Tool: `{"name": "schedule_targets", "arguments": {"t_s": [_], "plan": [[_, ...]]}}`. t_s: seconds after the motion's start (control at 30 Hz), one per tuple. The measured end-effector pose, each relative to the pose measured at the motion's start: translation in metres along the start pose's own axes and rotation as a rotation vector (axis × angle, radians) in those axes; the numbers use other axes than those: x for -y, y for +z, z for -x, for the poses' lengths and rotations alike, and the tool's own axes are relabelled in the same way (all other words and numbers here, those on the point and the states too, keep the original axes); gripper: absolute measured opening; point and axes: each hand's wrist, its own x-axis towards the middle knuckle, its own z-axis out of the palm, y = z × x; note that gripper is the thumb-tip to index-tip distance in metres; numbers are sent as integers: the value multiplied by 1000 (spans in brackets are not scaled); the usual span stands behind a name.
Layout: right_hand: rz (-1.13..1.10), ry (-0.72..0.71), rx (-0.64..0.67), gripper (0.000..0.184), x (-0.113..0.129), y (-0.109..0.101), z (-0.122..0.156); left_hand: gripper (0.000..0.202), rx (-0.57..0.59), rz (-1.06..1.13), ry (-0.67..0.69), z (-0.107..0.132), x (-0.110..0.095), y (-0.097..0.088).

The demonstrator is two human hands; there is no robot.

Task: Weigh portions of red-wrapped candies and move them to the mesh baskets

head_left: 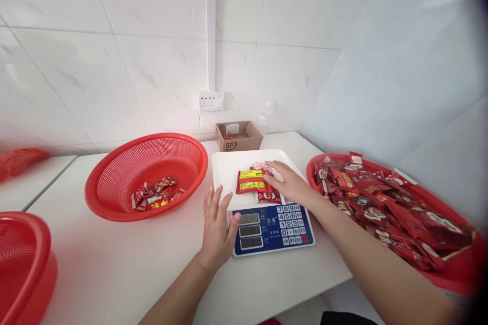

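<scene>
A few red snack packets [250, 182], one with yellow label panels facing up, lie on the white pan [224, 162] of a digital scale [267, 233] with a blue keypad panel. My right hand [287, 183] reaches over the pan from the right, its fingertips at the right edge of the packets; whether it grips one is hard to make out. Fingers spread, my left hand [219, 228] hovers by the scale's left front corner with nothing in it, the thumb near the displays.
On the right stands a red basket [312, 162] heaped with red packets. Left of the scale, another red basket [110, 172] holds several packets; part of a third basket [41, 233] shows at lower left. A cardboard box [240, 144] and a clear bottle [266, 117] stand behind the scale.
</scene>
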Motion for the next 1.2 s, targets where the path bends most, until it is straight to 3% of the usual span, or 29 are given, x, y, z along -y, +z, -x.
{"name": "schedule_targets", "arguments": {"t_s": [0.17,0.3,0.53,0.67,0.77,0.9,1.07,1.2], "plan": [[111,-1,52,60,23,27,1,40,0,4,21,-1,0,0],[153,-15,30,55,29,34,3,41,-5,3,35,-1,0,-1],[124,-115,71,54,23,28,5,40,-2,3,31,-1,-1,0],[-22,-173,96,60,15,20,3,40,2,0,36,0,0,1],[-126,-69,20,60,1,8,3,40,4,-1,24,0,0,0],[-58,126,-49,45,-23,-10,9,40,9,-5,12,0,1,1],[-9,90,-29,26,-31,-8,21,39,21,-6,23,0,1,1],[-21,90,-72,33,-28,-1,22,39,16,-7,21,0,1,1]]}}
